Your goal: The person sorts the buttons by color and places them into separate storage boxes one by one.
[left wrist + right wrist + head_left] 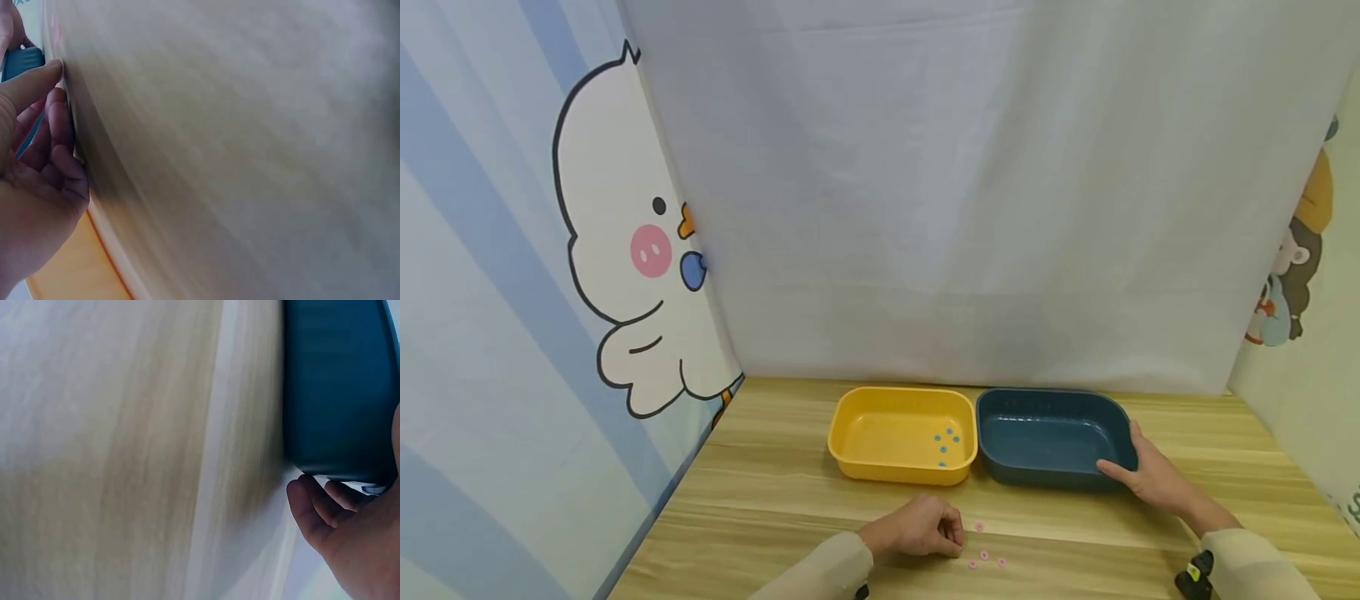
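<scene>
Left hand (917, 525): curled beside pink beads (984, 555); cannot tell if pinching one
Right hand (1161, 481): grips dark tub (1045, 478)
Beads: pickup step, apparently; next move likely calls for precise fingertips

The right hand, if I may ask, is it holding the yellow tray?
No, the right hand holds the dark teal tray at its right end.

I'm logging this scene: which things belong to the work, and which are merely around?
Seemingly in use:
pink pieces, beside the left hand
blue pieces, in the yellow tray
teal tray, held by the right hand

Background:
grey curtain
cartoon bird print
</scene>
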The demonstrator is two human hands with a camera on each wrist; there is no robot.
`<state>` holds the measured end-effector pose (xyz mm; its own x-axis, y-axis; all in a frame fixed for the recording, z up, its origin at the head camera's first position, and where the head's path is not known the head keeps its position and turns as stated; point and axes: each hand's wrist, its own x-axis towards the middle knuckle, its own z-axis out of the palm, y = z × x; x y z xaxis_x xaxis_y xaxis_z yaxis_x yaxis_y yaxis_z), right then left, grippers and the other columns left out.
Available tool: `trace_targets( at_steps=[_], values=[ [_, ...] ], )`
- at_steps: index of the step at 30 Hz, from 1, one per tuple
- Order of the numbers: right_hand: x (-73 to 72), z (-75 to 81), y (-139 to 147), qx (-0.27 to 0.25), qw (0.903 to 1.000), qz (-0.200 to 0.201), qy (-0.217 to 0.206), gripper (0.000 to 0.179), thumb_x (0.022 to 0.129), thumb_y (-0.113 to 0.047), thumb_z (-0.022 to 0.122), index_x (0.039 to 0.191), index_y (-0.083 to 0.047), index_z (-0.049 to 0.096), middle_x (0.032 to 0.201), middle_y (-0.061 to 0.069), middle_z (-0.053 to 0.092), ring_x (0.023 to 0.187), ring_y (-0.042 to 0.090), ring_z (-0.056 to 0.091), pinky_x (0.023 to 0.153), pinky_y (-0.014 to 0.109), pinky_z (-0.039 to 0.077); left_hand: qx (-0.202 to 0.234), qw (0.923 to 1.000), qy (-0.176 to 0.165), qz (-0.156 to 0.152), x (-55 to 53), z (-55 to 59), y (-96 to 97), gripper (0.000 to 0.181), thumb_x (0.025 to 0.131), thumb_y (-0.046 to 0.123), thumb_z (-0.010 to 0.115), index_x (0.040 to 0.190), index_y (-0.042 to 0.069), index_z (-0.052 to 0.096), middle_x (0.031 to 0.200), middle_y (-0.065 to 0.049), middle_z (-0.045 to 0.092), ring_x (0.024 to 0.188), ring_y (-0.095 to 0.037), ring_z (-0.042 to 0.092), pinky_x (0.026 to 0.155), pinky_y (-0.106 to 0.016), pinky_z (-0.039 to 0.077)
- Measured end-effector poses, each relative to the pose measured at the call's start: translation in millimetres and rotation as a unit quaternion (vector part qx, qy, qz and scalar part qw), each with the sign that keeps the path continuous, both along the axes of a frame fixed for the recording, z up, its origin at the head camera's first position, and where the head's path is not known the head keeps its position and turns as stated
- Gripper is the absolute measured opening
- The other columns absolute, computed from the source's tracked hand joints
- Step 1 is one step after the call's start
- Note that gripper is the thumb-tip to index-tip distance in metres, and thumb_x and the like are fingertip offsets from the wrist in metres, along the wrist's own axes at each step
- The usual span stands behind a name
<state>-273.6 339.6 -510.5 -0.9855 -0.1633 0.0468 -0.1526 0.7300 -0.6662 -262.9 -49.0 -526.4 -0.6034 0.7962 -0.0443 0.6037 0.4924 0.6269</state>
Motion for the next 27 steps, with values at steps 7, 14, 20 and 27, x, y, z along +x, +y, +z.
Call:
trace_targets(
  at_steps=[7, 14, 20, 27],
  values=[
    [0.5, 0.7, 0.3, -0.004, 1.0000, 0.002, -0.002, 0.105, 0.091, -0.037, 0.062, 0.140, 0.018, -0.012, 0.142, 0.045, -0.006, 0.127, 0.062, 0.006, 0.097, 0.070, 0.013, 0.037, 0.9951, -0.084, 0.037, -4.7, 9.0, -0.6, 0.009, 0.084, 0.008, 0.072, 0.079, 0.011, 0.065, 0.069, 0.012, 0.058, 0.059, 0.001, 0.050, 0.054, -0.016, 0.045],
    [2.4, 2.9, 0.3, -0.001, 1.0000, 0.003, 0.000, 0.105, 0.090, -0.035, 0.064, 0.139, 0.019, -0.012, 0.140, 0.047, -0.004, 0.127, 0.063, 0.006, 0.098, 0.070, 0.013, 0.063, 0.9975, -0.028, 0.012, -4.6, 31.9, 11.0, 0.007, 0.085, 0.006, 0.070, 0.084, 0.009, 0.064, 0.075, 0.012, 0.058, 0.069, 0.004, 0.053, 0.065, -0.013, 0.047],
    [3.0, 2.0, 0.9, 0.004, 0.9999, 0.006, 0.010, 0.105, 0.089, -0.032, 0.065, 0.139, 0.020, -0.010, 0.139, 0.048, -0.001, 0.125, 0.063, 0.009, 0.097, 0.070, 0.015, 0.045, 0.9989, 0.013, -0.006, -12.6, 57.6, 20.2, 0.003, 0.087, 0.011, 0.069, 0.088, 0.009, 0.067, 0.076, 0.012, 0.061, 0.068, 0.005, 0.054, 0.065, -0.012, 0.046],
    [3.0, 1.4, 0.4, -0.001, 1.0000, 0.006, 0.006, 0.104, 0.089, -0.032, 0.065, 0.140, 0.019, -0.010, 0.140, 0.047, -0.002, 0.126, 0.063, 0.009, 0.097, 0.070, 0.015, 0.089, 0.9932, -0.015, 0.073, -29.5, 75.4, 32.0, 0.005, 0.088, 0.016, 0.068, 0.089, 0.011, 0.067, 0.076, 0.012, 0.062, 0.068, 0.000, 0.055, 0.066, -0.016, 0.047]
  ],
)
